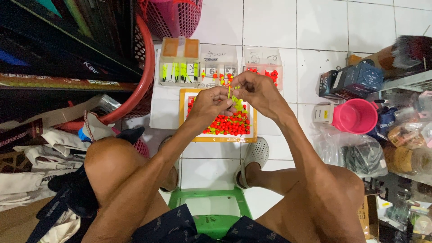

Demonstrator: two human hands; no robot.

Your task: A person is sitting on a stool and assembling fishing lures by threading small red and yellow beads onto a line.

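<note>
Thin yellow-green stick held upright between both hands, above the orange-rimmed tray of red-orange beads. Left hand pinches its lower part, fingers closed. Right hand pinches its top, fingers closed. Clear compartment boxes lie just beyond the tray on white floor tiles. Pink cup well to the right; red basket left.

Bright even light, sharp, slight edge distortion.
</note>
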